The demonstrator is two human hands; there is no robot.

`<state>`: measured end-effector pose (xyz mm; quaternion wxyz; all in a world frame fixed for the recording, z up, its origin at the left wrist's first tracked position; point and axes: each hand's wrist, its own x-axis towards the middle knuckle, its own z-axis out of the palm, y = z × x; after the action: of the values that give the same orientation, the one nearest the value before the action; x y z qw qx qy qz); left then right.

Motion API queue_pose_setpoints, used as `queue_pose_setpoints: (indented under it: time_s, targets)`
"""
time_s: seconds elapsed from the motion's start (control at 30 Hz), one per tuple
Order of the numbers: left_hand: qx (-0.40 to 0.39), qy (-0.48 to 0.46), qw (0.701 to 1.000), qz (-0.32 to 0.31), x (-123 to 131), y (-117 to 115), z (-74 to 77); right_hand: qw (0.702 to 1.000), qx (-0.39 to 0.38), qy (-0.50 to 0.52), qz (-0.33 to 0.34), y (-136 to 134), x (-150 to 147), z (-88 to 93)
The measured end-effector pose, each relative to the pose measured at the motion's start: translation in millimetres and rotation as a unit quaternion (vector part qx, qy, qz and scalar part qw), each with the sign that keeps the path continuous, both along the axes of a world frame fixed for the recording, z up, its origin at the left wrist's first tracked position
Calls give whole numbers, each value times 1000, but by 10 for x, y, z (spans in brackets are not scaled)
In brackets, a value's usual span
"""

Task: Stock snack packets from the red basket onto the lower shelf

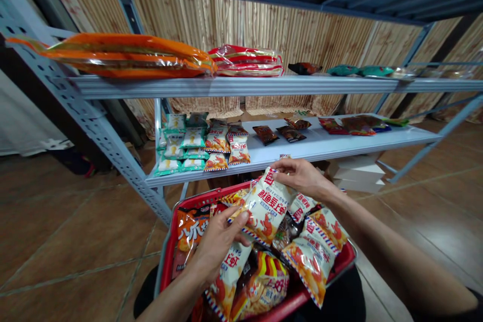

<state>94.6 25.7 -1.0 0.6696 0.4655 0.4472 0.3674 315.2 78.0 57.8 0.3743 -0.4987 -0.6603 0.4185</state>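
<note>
Left hand: our left hand is closed around the lower left edge of a white shrimp-print snack bag, with the fingers pressed on the front of it.

Right hand: our right hand has the top corner of that same bag pinched, fingers curled over the edge. So both hands are on one bag, nothing else gripped.

The bag: it's up in our two hands, tilted, right above a red plastic basket. Can't tell if its bottom touches the pile under it.

Basket: it's packed full. There are more of the same shrimp bags, like the one right under our left wrist, plus an orange snack bag by the left wall.

Lower shelf: just past the basket, a white metal shelf has green-and-white packets in a bunch on the left, small shrimp packets beside them, and dark pouches further along.

Top shelf: a big orange bag and a red clear-wrapped bag lie side by side.

Around: the rack has perforated steel posts, there's a woven backing behind it, and white flat cartons sit on the brown tile floor.
</note>
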Motion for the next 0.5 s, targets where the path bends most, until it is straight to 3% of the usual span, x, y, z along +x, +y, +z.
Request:
queue_pose_setpoints:
  time_s: [0.23,0.37,0.5]
  targets:
    - [-22,-10,997,75,-33,-30,-123,1000,9,27,-3,14,16,-61]
    - [-16,-9,997,70,-24,-65,-171,998,4,49,-48,-33,-30,-119]
    - [1,-4,997,73,6,-109,-183,997,-23,70,-35,-66,-98,-110]
